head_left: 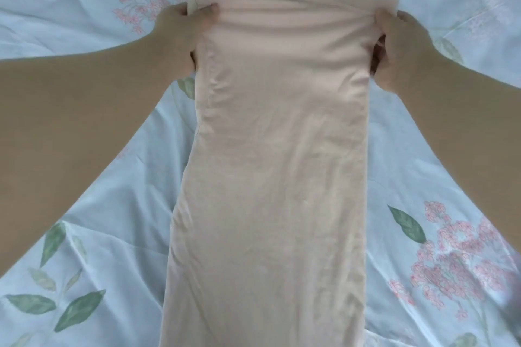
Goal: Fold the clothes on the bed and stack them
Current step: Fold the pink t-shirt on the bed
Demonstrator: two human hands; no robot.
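Gripping pink garment (276, 149), both hands' fingers (210, 10) curled.

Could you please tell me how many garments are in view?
1: the pale pink garment, lengthwise on the floral sheet, far end gripped by left hand and right hand. Others may lie outside view.

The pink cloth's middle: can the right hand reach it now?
Probably yes: nothing lies on the pink cloth, but the right hand grips its far right corner and must let go first.

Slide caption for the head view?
On a floral bedsheet, left hand and right hand grip a pale pink garment.
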